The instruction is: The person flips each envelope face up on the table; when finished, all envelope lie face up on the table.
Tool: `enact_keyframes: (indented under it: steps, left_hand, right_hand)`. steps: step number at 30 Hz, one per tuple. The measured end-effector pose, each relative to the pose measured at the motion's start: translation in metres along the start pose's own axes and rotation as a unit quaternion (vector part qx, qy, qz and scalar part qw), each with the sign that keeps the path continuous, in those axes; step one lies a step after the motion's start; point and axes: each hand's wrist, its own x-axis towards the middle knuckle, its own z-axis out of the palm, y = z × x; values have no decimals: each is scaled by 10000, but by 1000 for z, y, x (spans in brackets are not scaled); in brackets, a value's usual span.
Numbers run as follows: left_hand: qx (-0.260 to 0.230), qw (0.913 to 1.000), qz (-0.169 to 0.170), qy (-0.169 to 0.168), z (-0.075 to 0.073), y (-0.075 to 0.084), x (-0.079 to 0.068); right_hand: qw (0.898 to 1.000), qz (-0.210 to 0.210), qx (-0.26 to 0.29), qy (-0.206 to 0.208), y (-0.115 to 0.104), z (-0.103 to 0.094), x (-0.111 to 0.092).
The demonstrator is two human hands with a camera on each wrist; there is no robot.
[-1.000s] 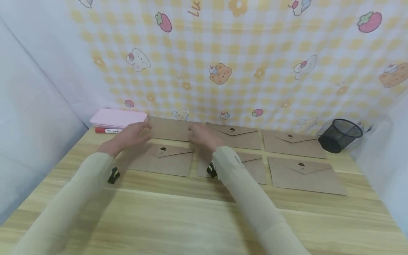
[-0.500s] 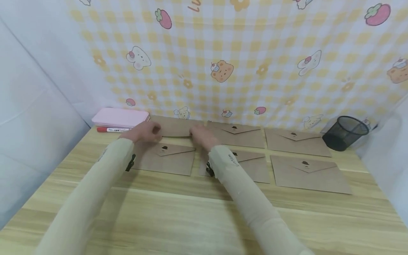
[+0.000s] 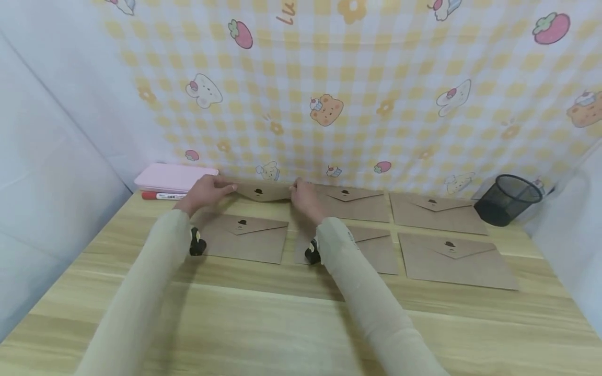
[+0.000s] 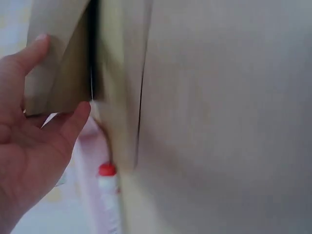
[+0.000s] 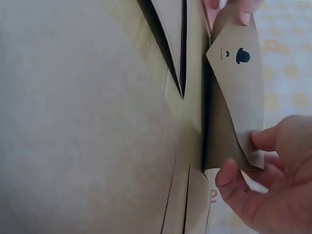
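A brown kraft envelope [image 3: 261,193] stands tilted up at the back left, its flap side with a black hat print facing me. My left hand [image 3: 207,192] pinches its left end, one fingertip pressed on the flap in the left wrist view. At the other end my right hand [image 3: 307,199] grips the corner; in the right wrist view a fingertip lies on the flap [image 5: 241,105] and other fingers pass behind. Just in front lies another envelope [image 3: 249,240], flap up. The right forearm partly covers a further envelope [image 3: 376,250].
More flap-up envelopes lie in two rows to the right, such as the front right one [image 3: 456,261]. A pink case [image 3: 176,176] and a red-capped marker [image 3: 162,196] sit at the back left. A black mesh pen holder [image 3: 508,201] leans at the back right.
Both hands have closed on the back left envelope, which lay with its plain side up. It has been turned up so that its flap and hat print show.
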Motion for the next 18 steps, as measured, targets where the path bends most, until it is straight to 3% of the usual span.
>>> enact_keyframes:
  steps: [4,9,13,18]
  left_hand:
    - [-910,9936,-495,441,6,0,-4]
    - [-1301,9749,-858,1593,14,7,-5]
    - [-1140,9648,-699,2263,22,13,-4]
    - [-1294,9566,-575,2548,29,16,-4]
  right_hand:
    - [9965,241,579,555,3,0,-2]
    - [9904,49,667,1210,8,0,-2]
    - [9837,-161,731,1633,10,0,-2]
    - [9769,-169,1063,1845,8,0,-3]
